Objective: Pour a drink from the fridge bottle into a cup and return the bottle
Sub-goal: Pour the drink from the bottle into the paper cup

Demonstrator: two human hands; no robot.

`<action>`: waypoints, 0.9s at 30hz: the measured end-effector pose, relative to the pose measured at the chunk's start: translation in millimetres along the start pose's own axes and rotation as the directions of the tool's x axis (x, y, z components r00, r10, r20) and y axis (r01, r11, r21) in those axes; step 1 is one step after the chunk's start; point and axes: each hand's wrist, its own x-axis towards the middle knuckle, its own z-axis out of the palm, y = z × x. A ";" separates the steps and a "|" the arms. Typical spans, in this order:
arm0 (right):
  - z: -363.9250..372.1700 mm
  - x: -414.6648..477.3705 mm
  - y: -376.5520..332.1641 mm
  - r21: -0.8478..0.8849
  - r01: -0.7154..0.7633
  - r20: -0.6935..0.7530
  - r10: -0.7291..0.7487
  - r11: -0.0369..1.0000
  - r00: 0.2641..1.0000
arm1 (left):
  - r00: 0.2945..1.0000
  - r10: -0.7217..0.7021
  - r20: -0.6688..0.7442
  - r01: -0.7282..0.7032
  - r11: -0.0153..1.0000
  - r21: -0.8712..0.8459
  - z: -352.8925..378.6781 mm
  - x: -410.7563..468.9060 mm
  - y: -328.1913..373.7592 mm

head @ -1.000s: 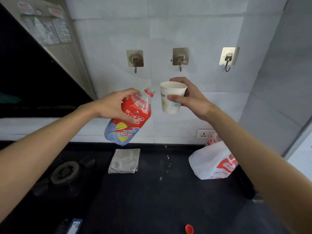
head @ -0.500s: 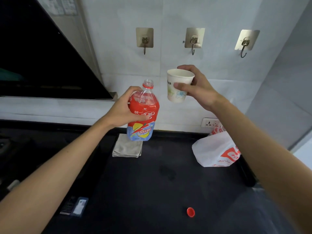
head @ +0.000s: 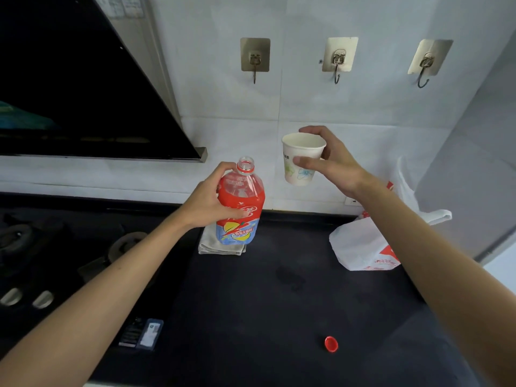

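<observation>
Cap: a small round red cap (head: pixel 331 344) lay nearest you on the dark matte counter (head: pixel 251 317), well apart from everything else.
Packet: a flat glossy packet (head: pixel 145 334) sat near the front-left edge; its print was too small to read.
Room: a broad stretch of counter ran between cap, cloth and bag.
Bag: a crinkled white plastic bag (head: pixel 363 247) with red print slumped at the right wall.
Cloth: a folded grey cloth (head: pixel 220 247) lay by the back edge.
Left hand: your left hand (head: pixel 208 203) wrapped around the bottle's red upper label.
Bottle: the clear plastic bottle (head: pixel 240 208) stood upright and uncapped over the cloth; contact at its base could not be told.
Right hand: your right hand (head: pixel 332 163) gripped the cup, thumb in front.
Cup: the tapered white paper cup (head: pixel 300 163) was held upright in the air, up and right of the bottle mouth, not touching it.
Wall: smooth pale tiles carried three metal hooks (head: pixel 255 58).
</observation>
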 end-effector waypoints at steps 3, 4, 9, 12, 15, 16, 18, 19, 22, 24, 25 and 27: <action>10.1 -7.4 7.8 -0.049 -0.030 -0.003 0.030 0.998 1.000 | 0.999 -0.031 0.014 0.031 0.999 0.030 -0.4 -8.4 -8.2; 14.0 -10.1 11.1 -0.052 -0.040 -0.003 0.040 0.998 0.999 | 0.999 -0.039 0.017 0.039 0.999 0.033 -0.7 -11.3 -11.6; 36.0 -26.1 36.7 -0.045 -0.099 0.008 0.099 0.994 0.995 | 0.997 -0.072 0.035 0.071 0.997 0.020 3.7 -28.5 -36.2; 49.8 -36.1 58.7 -0.045 -0.141 0.032 0.143 0.989 0.989 | 0.995 -0.081 0.052 0.080 0.997 0.017 9.9 -39.0 -52.8; 64.1 -48.3 81.1 -0.034 -0.196 0.067 0.198 0.980 0.978 | 0.994 -0.093 0.063 0.093 0.996 0.005 17.5 -49.3 -68.6; 69.5 -52.3 88.0 -0.035 -0.208 0.069 0.210 0.978 0.975 | 0.993 -0.093 0.069 0.093 0.996 -0.002 20.2 -52.3 -74.0; 80.4 -60.8 101.9 -0.057 -0.227 0.060 0.230 0.972 0.971 | 0.991 -0.101 0.084 0.102 0.995 -0.012 25.8 -59.0 -85.5; 85.8 -65.1 109.5 -0.064 -0.237 0.054 0.240 0.970 0.969 | 0.990 -0.110 0.091 0.112 0.994 -0.015 28.3 -62.2 -91.4; 100.8 -79.3 132.5 -0.092 -0.281 0.044 0.286 0.955 0.957 | 0.985 -0.143 0.098 0.144 0.989 -0.008 35.9 -72.5 -107.7; 108.7 -89.2 147.5 -0.104 -0.309 0.048 0.316 0.945 0.948 | 0.983 -0.156 0.095 0.158 0.987 -0.013 40.4 -79.4 -117.6; 111.9 -93.9 155.3 -0.109 -0.323 0.050 0.330 0.940 0.943 | 0.982 -0.164 0.096 0.167 0.986 -0.017 42.6 -83.0 -121.7; 118.3 -103.0 168.2 -0.121 -0.349 0.056 0.358 0.929 0.932 | 0.979 -0.182 0.093 0.184 0.983 -0.018 46.6 -89.8 -130.9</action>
